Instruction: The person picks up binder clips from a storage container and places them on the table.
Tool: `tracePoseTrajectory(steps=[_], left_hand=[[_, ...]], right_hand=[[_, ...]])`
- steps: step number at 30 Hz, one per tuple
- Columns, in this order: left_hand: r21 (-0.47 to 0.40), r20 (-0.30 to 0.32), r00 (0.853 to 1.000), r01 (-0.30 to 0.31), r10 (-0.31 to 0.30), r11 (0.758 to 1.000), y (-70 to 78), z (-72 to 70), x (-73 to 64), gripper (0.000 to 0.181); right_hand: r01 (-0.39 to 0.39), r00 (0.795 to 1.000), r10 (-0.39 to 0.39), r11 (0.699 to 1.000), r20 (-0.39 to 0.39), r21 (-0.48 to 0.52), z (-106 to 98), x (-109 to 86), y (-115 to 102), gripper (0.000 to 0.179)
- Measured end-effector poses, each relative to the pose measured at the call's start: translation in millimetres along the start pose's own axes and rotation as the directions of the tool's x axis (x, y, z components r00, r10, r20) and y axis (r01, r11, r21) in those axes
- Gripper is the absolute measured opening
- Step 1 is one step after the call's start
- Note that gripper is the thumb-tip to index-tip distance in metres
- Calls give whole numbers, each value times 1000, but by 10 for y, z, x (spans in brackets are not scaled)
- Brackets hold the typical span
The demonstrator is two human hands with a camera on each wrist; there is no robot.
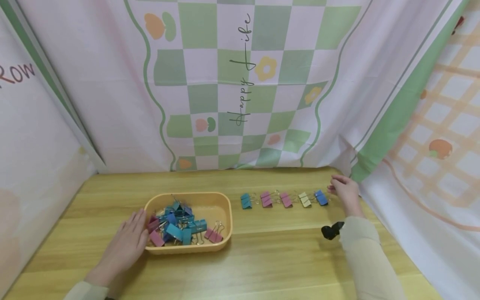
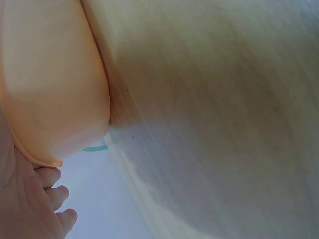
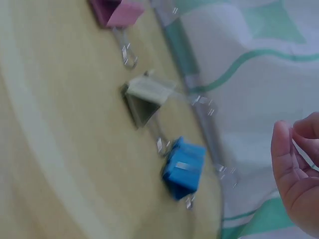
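My left hand lies with its fingers extended along the left rim of a yellow-orange plastic tray. In the left wrist view, its fingertips show at the rim. A pile of teal, blue and pink binder clips fills the tray's left side, and one pink binder clip lies at its right. Just right of a blue binder clip, my right hand hovers with loosely bent fingers, nothing between them. The right wrist view shows thumb and finger close together, apart from that blue clip.
Left of the blue clip, a row holds a pale yellow binder clip, two pink binder clips and a teal binder clip. A patterned curtain hangs along the wooden table's back edge. A black device is at my right wrist.
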State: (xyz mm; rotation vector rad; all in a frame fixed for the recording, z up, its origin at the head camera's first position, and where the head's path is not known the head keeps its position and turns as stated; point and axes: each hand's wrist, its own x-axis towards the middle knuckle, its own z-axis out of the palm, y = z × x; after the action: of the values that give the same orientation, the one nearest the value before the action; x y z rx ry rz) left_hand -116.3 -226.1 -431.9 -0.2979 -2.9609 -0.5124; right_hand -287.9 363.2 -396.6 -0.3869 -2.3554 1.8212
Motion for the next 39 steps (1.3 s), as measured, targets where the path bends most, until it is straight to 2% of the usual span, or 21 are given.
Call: tracePoseTrajectory(steps=[7,13,16,22,30,39], left_hand=[[1,-3,1000,-2,2,1000,10,-9,-5,55],[12,-5,1000,-5,6,1000,17,-17,-13,55],[10,3,1000,-2,2,1000,13,-15,-10,55],[7,-1,1000,-3,3,1000,6,-5,-11,55],[2,-4,1000,-2,2,1000,9,-2,-11,55],[7,4,1000,-4,4,1000,7,-5,-8,55]], right_hand=[[109,993,-112,992,34,69,231,-119,-391,45],[201,970,-213,974,114,107,479,-276,-680,47],[253,950,-267,962,162,103,613,-356,-794,46],[339,897,-355,935,264,105,876,-553,-974,43],[352,854,-357,932,379,83,1192,-771,-1069,39],[374,781,-360,924,510,78,1521,-994,-1038,39]])
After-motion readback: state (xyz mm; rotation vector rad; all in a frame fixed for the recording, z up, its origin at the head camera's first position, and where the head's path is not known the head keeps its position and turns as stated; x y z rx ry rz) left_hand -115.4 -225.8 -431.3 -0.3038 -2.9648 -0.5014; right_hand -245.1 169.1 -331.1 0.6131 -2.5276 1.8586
